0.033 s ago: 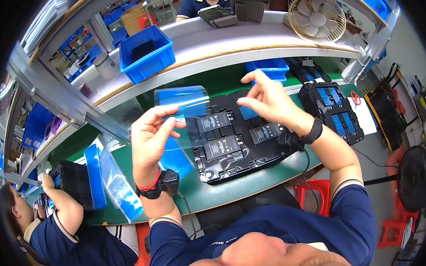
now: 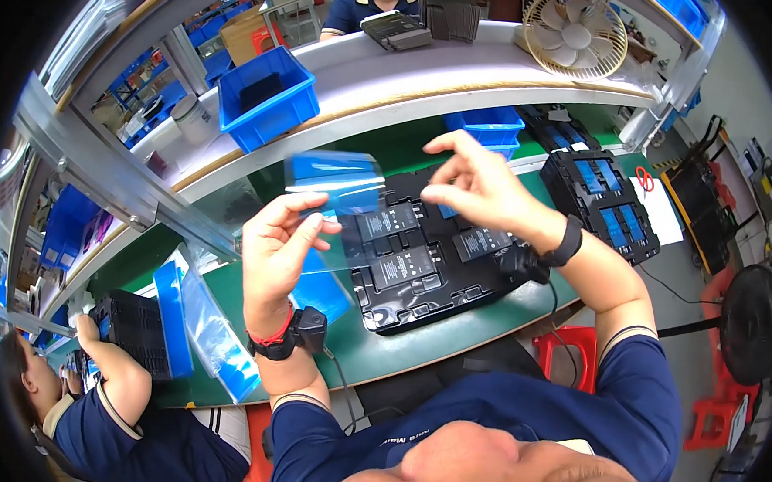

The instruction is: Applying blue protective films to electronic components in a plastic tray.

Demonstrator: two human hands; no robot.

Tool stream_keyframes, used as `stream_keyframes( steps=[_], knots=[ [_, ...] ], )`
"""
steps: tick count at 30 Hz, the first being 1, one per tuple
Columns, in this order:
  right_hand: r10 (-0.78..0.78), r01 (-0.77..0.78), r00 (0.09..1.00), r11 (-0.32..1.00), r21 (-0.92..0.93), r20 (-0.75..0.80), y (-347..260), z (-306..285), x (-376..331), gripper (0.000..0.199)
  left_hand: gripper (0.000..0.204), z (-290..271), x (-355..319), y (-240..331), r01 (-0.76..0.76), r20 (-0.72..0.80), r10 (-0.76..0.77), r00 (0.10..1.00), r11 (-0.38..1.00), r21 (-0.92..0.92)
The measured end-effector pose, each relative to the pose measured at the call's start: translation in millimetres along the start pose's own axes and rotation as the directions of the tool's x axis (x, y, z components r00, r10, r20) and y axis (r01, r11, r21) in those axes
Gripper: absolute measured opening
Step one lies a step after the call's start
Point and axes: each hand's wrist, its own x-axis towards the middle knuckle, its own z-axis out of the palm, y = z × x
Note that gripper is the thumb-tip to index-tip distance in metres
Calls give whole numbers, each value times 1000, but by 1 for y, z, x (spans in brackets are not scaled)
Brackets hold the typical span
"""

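Between the thumb and fingers of my left hand is a thin clear plastic film, blue toward its far end and raised above the bench. My right hand hovers over the far part of a black plastic tray, thumb and forefinger apart, with nothing visible between them. Flat black battery packs with printed labels lie in the tray's pockets. At the tray's left, a blue film sheet rests on the green bench, partly behind my left hand.
A second black tray with blue-topped pieces stands at right, near red scissors. Film sheets lie to the left. A co-worker sits at left. A blue bin and a fan stand on the shelf.
My right hand has shifted slightly to the left. The film in my left hand has tilted and moved a little, while the tray and battery packs stay in place.
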Motion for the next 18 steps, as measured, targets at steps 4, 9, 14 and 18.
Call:
stream_keyframes(
  steps=[4, 9, 14, 18],
  knots=[
    [-128, 115, 990, 974, 194, 53, -20, 28, -4, 52, 58, 16, -2, 9, 29, 73, -27, 997, 999, -27],
    [-225, 224, 974, 965, 136, -8, -13, 32, -8, 21, 55, 24, -2, 11, 19, 115, -8, 993, 995, -98],
    [-350, 342, 925, 937, -78, -150, -18, 23, -22, 14, 11, 24, -2, -10, 18, 106, -20, 994, 999, 27],
    [-442, 427, 871, 897, -116, -214, -9, 16, -32, 13, 11, 29, -2, -11, -95, 46, 83, 995, 927, 362]
  ],
)
